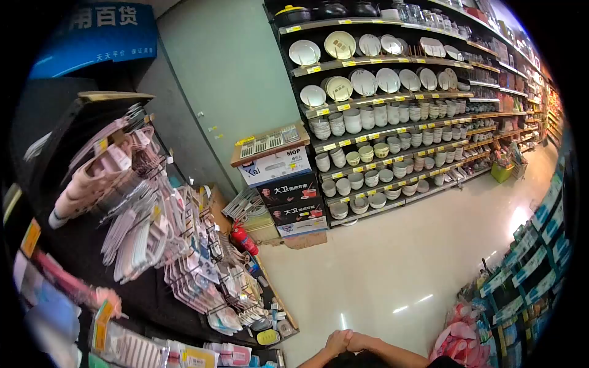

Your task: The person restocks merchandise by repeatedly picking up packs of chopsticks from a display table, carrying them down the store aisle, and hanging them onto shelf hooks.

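Observation:
My left hand [335, 341] and my right hand [359, 341] are clasped together at the bottom of the head view. Their fingers are closed against each other, and no object shows in them. Both are held in front of my body, above the shiny pale floor [368, 288]. To their left is a black rack hung with bundles of hangers [138, 230]. Pink packages [457, 337] lie to their right.
Shelves hold plates [363, 82], bowls [371, 178] and cups [352, 121]. Mop boxes [288, 195] are stacked by the grey-green panel, with a red fire extinguisher [244, 238] in front. A green basket [502, 172] stands down the aisle. Packed goods [521, 270] line the right side.

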### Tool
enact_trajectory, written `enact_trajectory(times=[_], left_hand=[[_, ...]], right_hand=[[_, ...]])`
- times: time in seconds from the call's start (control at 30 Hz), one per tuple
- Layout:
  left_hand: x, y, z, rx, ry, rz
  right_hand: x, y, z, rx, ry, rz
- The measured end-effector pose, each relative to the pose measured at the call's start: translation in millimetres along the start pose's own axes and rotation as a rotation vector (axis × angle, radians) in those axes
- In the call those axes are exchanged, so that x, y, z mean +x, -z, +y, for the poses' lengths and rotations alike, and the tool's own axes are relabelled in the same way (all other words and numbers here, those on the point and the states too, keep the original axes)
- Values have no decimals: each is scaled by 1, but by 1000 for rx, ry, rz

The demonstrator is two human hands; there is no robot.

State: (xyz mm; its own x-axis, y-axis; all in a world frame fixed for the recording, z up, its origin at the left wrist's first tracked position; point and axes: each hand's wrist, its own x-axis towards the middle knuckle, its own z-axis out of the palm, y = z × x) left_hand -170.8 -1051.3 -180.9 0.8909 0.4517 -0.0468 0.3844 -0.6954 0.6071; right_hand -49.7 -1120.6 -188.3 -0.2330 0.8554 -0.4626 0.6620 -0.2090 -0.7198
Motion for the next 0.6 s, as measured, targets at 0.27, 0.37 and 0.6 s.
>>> enact_trajectory(times=[0.27, 0.37, 0.6], left_hand=[[150, 64, -67, -35, 44, -122], [205, 61, -129, 94, -92, -82], [332, 143, -239, 164, -20, 251]], right_hand=[[108, 103, 41, -23, -150, 194], [166, 153, 65, -58, -118, 106], [291, 366, 11, -158, -89, -151]])
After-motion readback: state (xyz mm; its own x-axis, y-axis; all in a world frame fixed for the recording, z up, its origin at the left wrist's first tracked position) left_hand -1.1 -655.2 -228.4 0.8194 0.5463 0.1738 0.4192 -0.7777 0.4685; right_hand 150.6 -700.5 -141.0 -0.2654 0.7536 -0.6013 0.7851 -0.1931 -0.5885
